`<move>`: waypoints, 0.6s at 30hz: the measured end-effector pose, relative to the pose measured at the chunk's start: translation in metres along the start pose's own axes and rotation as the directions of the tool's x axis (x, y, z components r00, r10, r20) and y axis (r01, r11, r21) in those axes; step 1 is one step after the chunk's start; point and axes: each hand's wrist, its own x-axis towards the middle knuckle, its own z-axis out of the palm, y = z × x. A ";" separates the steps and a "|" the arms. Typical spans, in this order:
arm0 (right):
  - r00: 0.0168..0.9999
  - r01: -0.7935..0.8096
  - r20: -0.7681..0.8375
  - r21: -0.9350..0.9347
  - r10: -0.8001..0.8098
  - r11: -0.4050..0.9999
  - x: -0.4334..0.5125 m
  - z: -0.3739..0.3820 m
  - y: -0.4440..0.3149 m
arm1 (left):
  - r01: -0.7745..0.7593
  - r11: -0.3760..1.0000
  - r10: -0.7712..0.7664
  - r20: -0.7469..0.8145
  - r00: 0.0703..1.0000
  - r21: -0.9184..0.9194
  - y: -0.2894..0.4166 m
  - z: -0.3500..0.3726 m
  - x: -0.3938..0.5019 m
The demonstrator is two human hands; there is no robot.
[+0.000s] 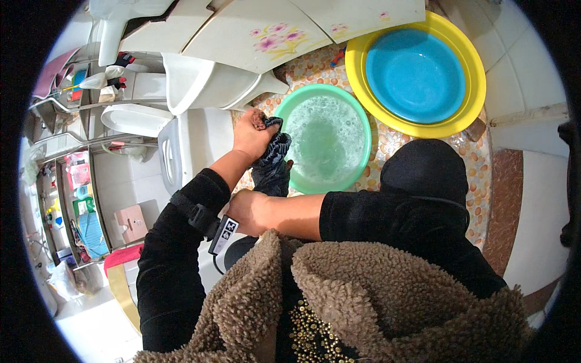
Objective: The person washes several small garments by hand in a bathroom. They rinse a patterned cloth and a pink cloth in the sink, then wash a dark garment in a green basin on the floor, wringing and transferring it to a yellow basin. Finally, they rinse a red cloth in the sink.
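My left hand (254, 134) is closed around a bunched dark cloth with a pale pattern (278, 147), just left of the green basin (368, 140). Dark fabric runs down from that hand towards my right hand (245, 209), which is bent at the wrist with its fingers hidden from view. Whether my right hand grips the fabric is not clear. A small skin-toned tip shows at the fabric's right side. The basin holds greenish water topped with white suds (317, 136).
A blue basin (415, 77) sits inside a yellow one (474, 86) at upper right, on pebble-patterned flooring (386, 156). Flower-printed cabinet doors (254, 34) border the far side. A white pedestal (227, 86) and metal shelves with toiletries (86, 199) stand left. My knee (424, 168) is right.
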 end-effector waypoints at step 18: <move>0.968 0.022 -0.250 -0.017 -0.025 1.000 -0.023 -0.013 0.007 | 0.005 0.992 -0.014 0.066 0.998 0.127 0.053 0.009 0.003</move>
